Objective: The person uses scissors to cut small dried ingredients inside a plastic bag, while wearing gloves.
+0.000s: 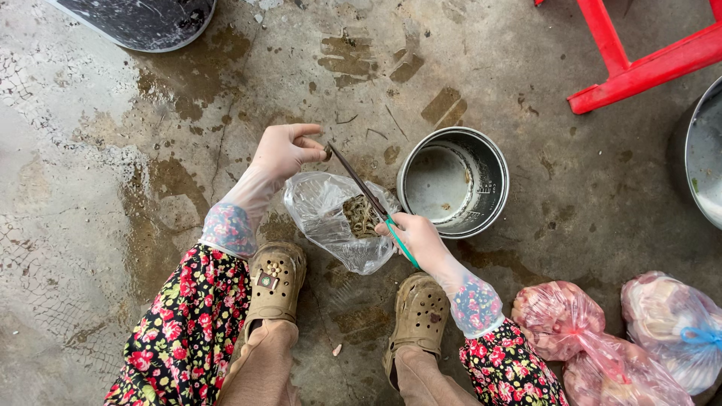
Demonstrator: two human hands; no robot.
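Thin translucent gloves cover both hands, with floral sleeve cuffs at the wrists. Left hand pinches a small dark bit between thumb and fingertips; what that bit is cannot be made out. Right hand is closed around the green-handled end of the scissors, whose dark, slim blades slant up to the bit at the left fingertips. Whether the blades are parted is hard to tell.

Just under the scissors, on the floor, lies a crumpled clear plastic bag holding a tangle of pale brownish strands, blurred by the film. Right beside it stands a round metal pot, dull and scratched inside, with a few specks on its bottom.

Wet, stained concrete floor spreads all round, cracked and patchy. Two tan perforated clogs sit below the hands. At lower right, pinkish plastic bags are knotted full, their contents unclear and one cut off by the edge. A red plastic frame, a metal basin and a dark round lid are each only partly in view.
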